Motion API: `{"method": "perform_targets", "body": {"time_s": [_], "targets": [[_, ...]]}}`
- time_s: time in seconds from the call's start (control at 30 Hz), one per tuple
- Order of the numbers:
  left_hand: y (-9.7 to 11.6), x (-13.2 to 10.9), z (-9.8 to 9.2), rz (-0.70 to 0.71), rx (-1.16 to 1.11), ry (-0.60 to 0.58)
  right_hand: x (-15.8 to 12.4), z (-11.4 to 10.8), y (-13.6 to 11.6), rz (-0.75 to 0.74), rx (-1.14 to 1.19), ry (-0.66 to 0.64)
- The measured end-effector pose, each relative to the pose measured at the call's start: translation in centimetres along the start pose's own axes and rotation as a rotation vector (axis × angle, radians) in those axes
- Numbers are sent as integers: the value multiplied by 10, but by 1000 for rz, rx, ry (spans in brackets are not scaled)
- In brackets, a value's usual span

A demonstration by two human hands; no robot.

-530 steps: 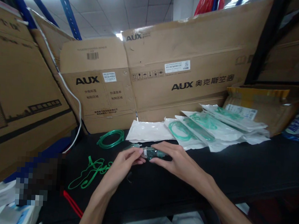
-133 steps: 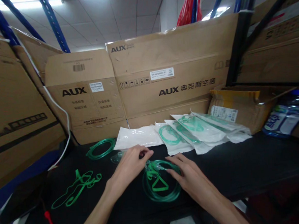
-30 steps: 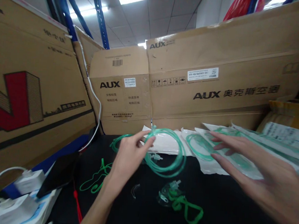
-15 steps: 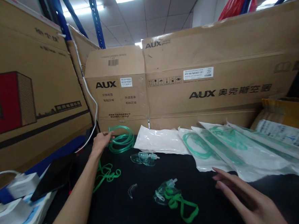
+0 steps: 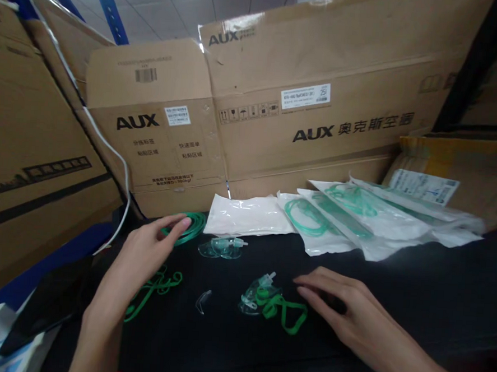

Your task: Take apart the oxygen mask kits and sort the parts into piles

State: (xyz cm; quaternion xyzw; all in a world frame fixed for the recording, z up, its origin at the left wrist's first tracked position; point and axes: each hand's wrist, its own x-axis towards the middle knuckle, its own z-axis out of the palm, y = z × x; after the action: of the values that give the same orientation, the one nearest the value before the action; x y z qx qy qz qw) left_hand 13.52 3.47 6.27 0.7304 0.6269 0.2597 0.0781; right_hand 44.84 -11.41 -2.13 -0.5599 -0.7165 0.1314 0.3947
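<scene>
At the back left, a coil of green tubing [image 5: 195, 227] lies on the black table. My left hand [image 5: 152, 244] is just in front of it and partly covers it, its thumb and fingers apart; whether a fingertip touches the coil is unclear. Below that hand lies a green elastic strap [image 5: 158, 284]. My right hand [image 5: 334, 298] hovers with fingers spread, holding nothing, just right of a clear oxygen mask [image 5: 252, 298] with a green strap [image 5: 295, 318] attached. Farther back rests another clear mask [image 5: 223, 247]. A small bent clear piece [image 5: 202, 302] lies between the hands.
A white flat packet [image 5: 250, 215] and several clear-fronted packets of green tubing [image 5: 309, 218] lie along the back. Cardboard panels [image 5: 259, 147] stand behind them. An open carton [image 5: 472, 166] is at right; a white cable [image 5: 104, 135] hangs at left.
My left hand has come away from the coil, which now lies lower and flatter. My right hand has moved left toward the strapped mask. The view has shifted right and down.
</scene>
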Motion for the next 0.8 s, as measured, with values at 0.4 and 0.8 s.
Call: {"method": "perform_targets", "body": {"time_s": [0.4,0.8], "targets": [[47,-65,55,324,-149,-498,50,33,-11,73,117,-293],[41,-60,42,329,-184,-689,36,39,-8,174,311,-262]]}}
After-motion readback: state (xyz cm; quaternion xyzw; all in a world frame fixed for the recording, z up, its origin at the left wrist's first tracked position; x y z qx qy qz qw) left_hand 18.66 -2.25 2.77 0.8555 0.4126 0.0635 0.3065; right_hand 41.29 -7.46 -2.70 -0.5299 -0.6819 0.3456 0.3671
